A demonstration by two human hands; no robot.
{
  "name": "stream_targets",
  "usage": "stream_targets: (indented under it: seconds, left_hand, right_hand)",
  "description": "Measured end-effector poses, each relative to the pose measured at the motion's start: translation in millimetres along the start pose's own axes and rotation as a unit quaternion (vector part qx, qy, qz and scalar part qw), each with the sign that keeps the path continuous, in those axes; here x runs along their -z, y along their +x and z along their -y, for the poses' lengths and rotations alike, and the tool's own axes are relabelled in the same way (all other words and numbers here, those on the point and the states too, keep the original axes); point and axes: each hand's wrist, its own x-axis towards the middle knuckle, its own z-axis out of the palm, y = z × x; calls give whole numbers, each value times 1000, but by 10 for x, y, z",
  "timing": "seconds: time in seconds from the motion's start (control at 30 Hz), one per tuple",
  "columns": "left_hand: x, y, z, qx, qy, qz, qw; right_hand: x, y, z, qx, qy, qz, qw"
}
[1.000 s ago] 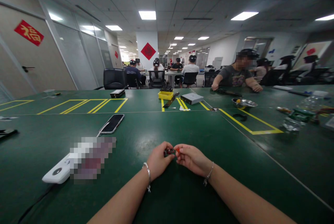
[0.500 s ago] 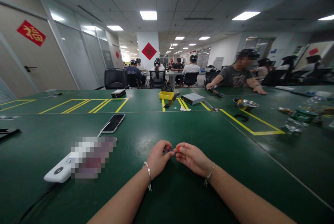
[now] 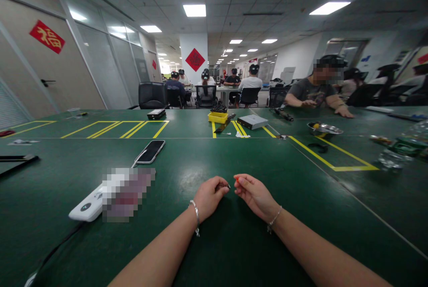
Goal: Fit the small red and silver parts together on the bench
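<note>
Just above the green table (image 3: 187, 229), my left hand (image 3: 210, 198) pinches a small dark piece (image 3: 228, 186) with a metallic glint; its kind is too small to make out. Opposite it, my right hand (image 3: 257, 197) holds a tiny orange piece (image 3: 237, 179) between thumb and fingertips, mostly covered by them. A narrow gap separates the two hands, and the two pieces are apart. Each wrist wears a silver bracelet.
To the left lie a phone (image 3: 151, 151) on a cable and a white power strip (image 3: 87, 206). Farther back are a yellow bin (image 3: 217, 118), a grey box (image 3: 253, 121) and a metal bowl (image 3: 329, 131). A bottle (image 3: 397, 157) lies right; a co-worker (image 3: 309, 93) sits across.
My hands have drawn apart, separating the orange piece from the dark one. The view has shifted slightly. The co-worker's arm has pulled back from the dark object on the table.
</note>
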Motion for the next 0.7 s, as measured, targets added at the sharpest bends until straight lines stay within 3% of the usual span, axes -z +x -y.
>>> stream_targets:
  seconds: [0.43,0.7]
  left_hand:
    - [-12,6,1,4,22,-46,999]
    - [3,10,-10,0,20,-36,999]
  right_hand:
    - [29,16,-13,-20,-19,14,1000]
    - [26,18,-17,-24,-25,7,999]
